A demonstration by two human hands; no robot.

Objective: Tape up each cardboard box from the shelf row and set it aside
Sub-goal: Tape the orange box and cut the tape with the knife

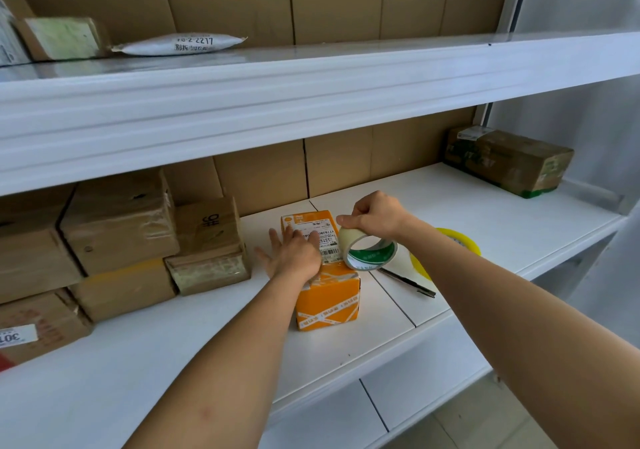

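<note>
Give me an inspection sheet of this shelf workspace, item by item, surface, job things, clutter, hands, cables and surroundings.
Surface: white shelf board, seam lines between its panels.
Job's things: orange box with a label on top, standing on the shelf; tape roll held at its right top edge; brown boxes stacked at left; taped box far right.
Clutter: yellow tape roll behind the right forearm; pen lying beside the orange box.
Hands: left hand flat on the box top; right hand with a grip on the tape roll.
Cables: nothing seen.
Surroundings: upper shelf holding a white mailer; cardboard backing.
</note>
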